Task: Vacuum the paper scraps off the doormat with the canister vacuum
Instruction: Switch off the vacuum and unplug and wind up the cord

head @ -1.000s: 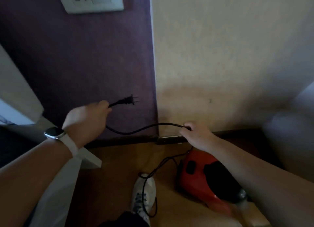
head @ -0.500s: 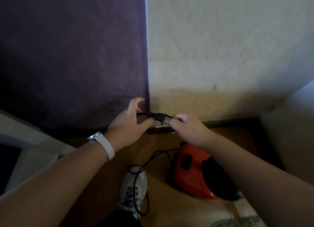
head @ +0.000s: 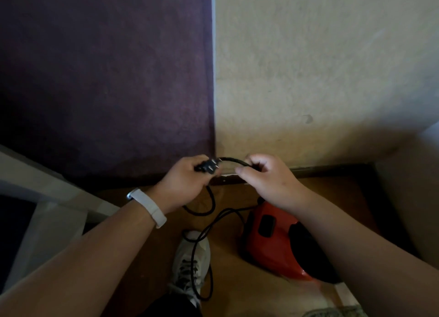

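Since the earlier frame, the plug has passed into the left hand; the right hand pinches the cord. Power hookup stage: the plug needs a socket next. The canister vacuum sits below.

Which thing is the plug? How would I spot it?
Find where the purple wall meets the cream wall, then look down to the two hands. The plug sits in the left hand, a black block with metal prongs, unlike the thin black cord running to the right hand.
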